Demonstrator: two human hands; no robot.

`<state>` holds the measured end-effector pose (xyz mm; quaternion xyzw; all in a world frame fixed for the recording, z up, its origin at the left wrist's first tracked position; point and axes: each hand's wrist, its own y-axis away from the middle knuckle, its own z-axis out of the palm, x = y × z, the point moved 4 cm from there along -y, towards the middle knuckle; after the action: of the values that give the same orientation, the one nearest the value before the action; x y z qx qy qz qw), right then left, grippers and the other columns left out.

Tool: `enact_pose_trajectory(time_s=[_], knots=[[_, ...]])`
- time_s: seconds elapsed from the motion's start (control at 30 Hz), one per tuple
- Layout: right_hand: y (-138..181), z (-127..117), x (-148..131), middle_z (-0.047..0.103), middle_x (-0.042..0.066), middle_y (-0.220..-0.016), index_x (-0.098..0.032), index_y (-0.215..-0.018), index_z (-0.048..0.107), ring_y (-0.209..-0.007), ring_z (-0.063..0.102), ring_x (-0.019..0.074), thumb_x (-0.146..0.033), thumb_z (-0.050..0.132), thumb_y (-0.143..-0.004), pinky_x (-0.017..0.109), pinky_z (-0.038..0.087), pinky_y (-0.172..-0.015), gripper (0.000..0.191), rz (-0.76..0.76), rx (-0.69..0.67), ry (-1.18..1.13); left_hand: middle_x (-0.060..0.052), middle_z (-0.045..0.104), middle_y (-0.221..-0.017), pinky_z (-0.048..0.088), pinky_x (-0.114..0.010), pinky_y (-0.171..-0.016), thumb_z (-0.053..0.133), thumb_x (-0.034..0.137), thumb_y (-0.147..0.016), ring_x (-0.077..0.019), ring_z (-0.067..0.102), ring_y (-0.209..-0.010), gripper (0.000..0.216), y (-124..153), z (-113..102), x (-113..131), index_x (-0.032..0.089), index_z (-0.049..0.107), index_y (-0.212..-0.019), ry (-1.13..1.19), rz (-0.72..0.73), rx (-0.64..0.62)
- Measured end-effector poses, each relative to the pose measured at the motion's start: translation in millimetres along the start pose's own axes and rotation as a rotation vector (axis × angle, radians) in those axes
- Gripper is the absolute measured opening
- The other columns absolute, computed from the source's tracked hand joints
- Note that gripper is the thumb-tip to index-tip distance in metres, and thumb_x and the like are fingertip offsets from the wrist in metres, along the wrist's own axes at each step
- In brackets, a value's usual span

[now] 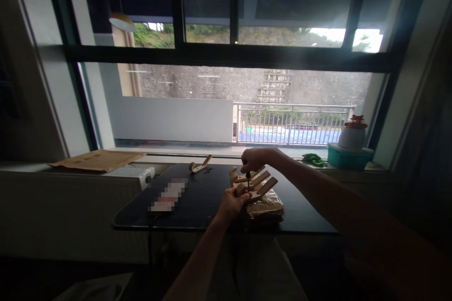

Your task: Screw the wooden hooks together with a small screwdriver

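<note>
With my right hand [254, 158] closed around its handle, a dark screwdriver [248, 182] points straight down at the nearest wooden hook [263, 189]. My left hand [231, 206] grips that hook near its curved end, fingers close to the screwdriver's tip. Whether the tip sits in a screw is too small to tell. More wooden hooks [261, 178] lie side by side just behind it. Beneath them is a brown block wrapped in clear plastic [266, 207]. Farther left, a loose wooden hook [202, 164] rests on the table, with small dark screws [208, 170] beside it.
The dark table [205, 207] stands against a window. A blurred-out flat object [169, 196] lies on its left side. A brown paper envelope [99, 160] sits on the left sill; a teal box [348, 156] and green cloth [314, 159] are on the right.
</note>
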<state>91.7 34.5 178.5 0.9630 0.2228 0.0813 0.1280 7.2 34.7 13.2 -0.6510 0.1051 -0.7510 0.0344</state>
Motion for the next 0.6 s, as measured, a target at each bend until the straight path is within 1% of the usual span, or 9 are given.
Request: enact_pose_trajectory(time_s=[0.07, 0.13, 0.2, 0.3, 0.47, 0.6], knots=[[-1, -1, 1, 0.063, 0.003, -0.092, -0.013, -0.101, 0.060, -0.076, 0.061, 0.0136, -0.033, 0.056, -0.087, 0.031, 0.052, -0.068, 0.025, -0.032, -0.035, -0.031, 0.003, 0.063, -0.053, 0.045, -0.022, -0.057, 0.076, 0.023, -0.052, -0.0117, 0.056, -0.054, 0.016, 0, 0, 0, 0.013, 0.067, -0.060, 0.002, -0.007, 0.008], [-3, 0, 2, 0.064, 0.002, -0.090, -0.013, -0.097, 0.061, -0.076, 0.061, 0.0133, -0.031, 0.059, -0.086, 0.030, 0.052, -0.067, 0.022, -0.052, -0.037, -0.051, 0.004, 0.062, -0.053, 0.044, -0.021, -0.057, 0.076, 0.023, -0.052, -0.0110, 0.055, -0.053, 0.015, 0, 0, 0, 0.013, 0.066, -0.059, 0.001, -0.012, 0.015], [-5, 2, 3, 0.063, 0.003, -0.093, -0.013, -0.097, 0.061, -0.079, 0.061, 0.0140, -0.030, 0.058, -0.086, 0.031, 0.051, -0.069, 0.021, -0.048, -0.021, -0.056, 0.004, 0.062, -0.053, 0.044, -0.022, -0.057, 0.076, 0.022, -0.052, -0.0110, 0.055, -0.053, 0.015, 0, 0, 0, 0.013, 0.066, -0.058, -0.002, -0.016, 0.018], [-4, 7, 6, 0.062, 0.004, -0.099, -0.013, -0.104, 0.058, -0.083, 0.061, 0.0155, -0.032, 0.054, -0.089, 0.034, 0.051, -0.072, 0.025, -0.013, -0.016, -0.051, 0.003, 0.063, -0.054, 0.044, -0.022, -0.058, 0.076, 0.022, -0.052, -0.0118, 0.056, -0.055, 0.014, -1, 0, 0, 0.013, 0.067, -0.059, -0.006, -0.010, 0.018], [2, 4, 14, 0.061, 0.005, -0.101, -0.014, -0.107, 0.057, -0.084, 0.061, 0.0158, -0.034, 0.053, -0.089, 0.035, 0.052, -0.072, 0.027, 0.014, -0.091, -0.041, 0.002, 0.063, -0.054, 0.045, -0.022, -0.057, 0.075, 0.020, -0.053, -0.0122, 0.056, -0.054, 0.013, 0, 1, 5, 0.012, 0.066, -0.058, -0.009, 0.023, 0.002], [0, 1, 11, 0.061, 0.005, -0.101, -0.014, -0.106, 0.058, -0.084, 0.061, 0.0155, -0.032, 0.054, -0.089, 0.034, 0.052, -0.072, 0.025, -0.005, -0.123, -0.036, 0.003, 0.062, -0.053, 0.045, -0.022, -0.057, 0.075, 0.019, -0.054, -0.0119, 0.056, -0.054, 0.012, 2, 1, 5, 0.013, 0.066, -0.058, -0.010, 0.024, 0.003]])
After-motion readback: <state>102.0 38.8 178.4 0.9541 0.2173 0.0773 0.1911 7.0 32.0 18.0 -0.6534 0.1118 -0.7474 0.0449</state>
